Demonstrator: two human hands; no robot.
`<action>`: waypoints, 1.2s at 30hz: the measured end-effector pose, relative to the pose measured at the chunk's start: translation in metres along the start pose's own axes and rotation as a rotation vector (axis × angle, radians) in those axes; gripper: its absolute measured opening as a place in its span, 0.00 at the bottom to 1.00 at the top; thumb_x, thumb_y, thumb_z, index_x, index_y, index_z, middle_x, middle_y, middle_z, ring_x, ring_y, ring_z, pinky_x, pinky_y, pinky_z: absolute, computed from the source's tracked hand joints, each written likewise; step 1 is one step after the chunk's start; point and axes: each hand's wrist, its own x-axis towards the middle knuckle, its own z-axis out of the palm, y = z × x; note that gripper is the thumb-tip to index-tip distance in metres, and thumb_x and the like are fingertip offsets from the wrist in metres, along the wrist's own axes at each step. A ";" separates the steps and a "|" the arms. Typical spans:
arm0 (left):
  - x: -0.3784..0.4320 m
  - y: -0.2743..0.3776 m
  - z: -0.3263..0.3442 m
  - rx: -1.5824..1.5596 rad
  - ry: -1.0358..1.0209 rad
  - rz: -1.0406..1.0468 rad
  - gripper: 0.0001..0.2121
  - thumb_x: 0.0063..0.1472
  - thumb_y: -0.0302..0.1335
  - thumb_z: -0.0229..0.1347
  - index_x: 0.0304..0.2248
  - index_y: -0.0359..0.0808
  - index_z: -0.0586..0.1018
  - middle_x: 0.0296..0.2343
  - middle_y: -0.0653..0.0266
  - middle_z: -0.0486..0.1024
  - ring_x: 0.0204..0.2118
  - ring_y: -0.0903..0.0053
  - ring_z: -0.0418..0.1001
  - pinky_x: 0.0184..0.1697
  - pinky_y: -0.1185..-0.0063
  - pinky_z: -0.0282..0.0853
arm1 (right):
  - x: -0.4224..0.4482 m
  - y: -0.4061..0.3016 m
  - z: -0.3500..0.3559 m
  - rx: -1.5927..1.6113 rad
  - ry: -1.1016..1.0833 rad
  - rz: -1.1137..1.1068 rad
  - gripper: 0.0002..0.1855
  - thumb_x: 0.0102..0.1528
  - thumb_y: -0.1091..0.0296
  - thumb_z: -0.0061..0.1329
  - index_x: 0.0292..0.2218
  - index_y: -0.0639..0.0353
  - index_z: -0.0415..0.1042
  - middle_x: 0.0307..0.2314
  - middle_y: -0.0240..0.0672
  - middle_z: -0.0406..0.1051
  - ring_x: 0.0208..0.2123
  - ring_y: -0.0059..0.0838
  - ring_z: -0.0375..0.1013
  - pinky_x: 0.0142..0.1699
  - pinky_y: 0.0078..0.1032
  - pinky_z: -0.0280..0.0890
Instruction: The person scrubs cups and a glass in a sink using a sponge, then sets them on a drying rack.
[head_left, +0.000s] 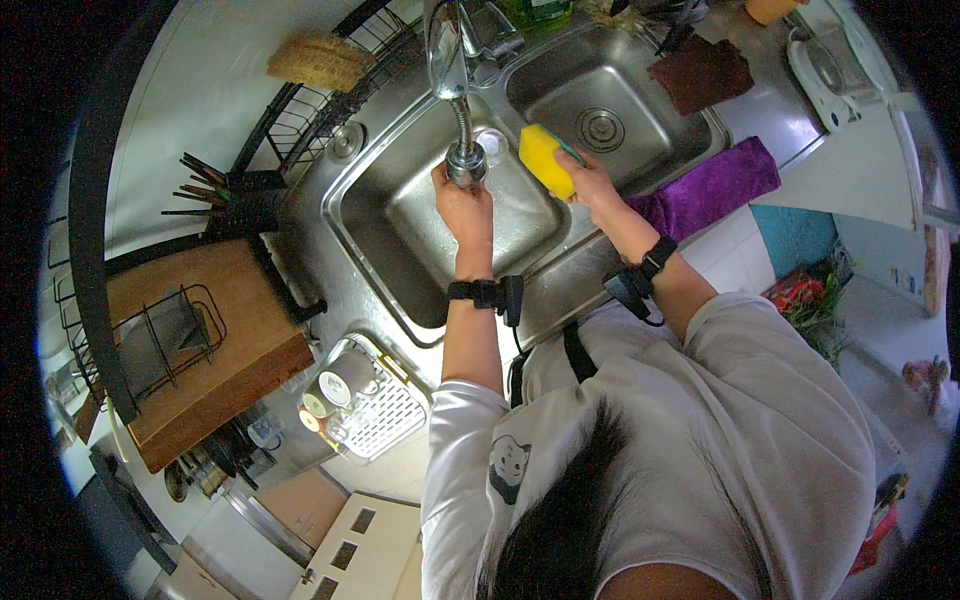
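Note:
My left hand (466, 214) is at the end of the faucet's flexible neck, with its fingers around the chrome faucet head (466, 161) over the left sink basin (405, 217). In my right hand (592, 184) is a yellow sponge (541, 159) with a green scouring side. It is held above the divider between the two basins. A drain strainer (600, 129) sits in the floor of the right basin (637, 90). The left basin's metal looks wet, and its drain is partly hidden behind the faucet neck (463, 124).
A purple cloth (709, 180) lies over the front edge at right, and a brown cloth (701, 75) lies behind it. Cups stand in a white drying tray (390, 420) at left. Beyond are a utensil holder (251, 202), a wire rack (300, 112) and a wooden shelf (247, 300).

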 end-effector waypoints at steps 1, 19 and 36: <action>0.002 -0.012 0.004 0.005 0.011 -0.004 0.10 0.41 0.16 0.54 0.28 0.26 0.73 0.31 0.56 0.68 0.30 0.59 0.69 0.32 0.73 0.65 | -0.002 0.000 0.004 -0.004 -0.012 0.000 0.20 0.51 0.51 0.45 0.40 0.55 0.65 0.21 0.31 0.70 0.17 0.21 0.68 0.19 0.17 0.60; -0.018 -0.056 0.000 -1.384 -0.360 -1.128 0.12 0.62 0.30 0.38 0.25 0.29 0.65 0.29 0.44 0.72 0.32 0.63 0.74 0.30 0.77 0.74 | 0.009 0.016 -0.002 0.015 -0.074 -0.035 0.22 0.48 0.51 0.49 0.40 0.56 0.67 0.22 0.31 0.70 0.19 0.21 0.69 0.19 0.18 0.61; -0.025 -0.071 -0.003 -1.233 -0.495 -1.053 0.14 0.61 0.34 0.40 0.29 0.30 0.67 0.31 0.50 0.72 0.35 0.65 0.72 0.38 0.75 0.71 | -0.010 0.017 0.009 -0.226 -0.400 0.029 0.34 0.50 0.57 0.48 0.53 0.61 0.51 0.38 0.41 0.66 0.30 0.29 0.71 0.30 0.23 0.67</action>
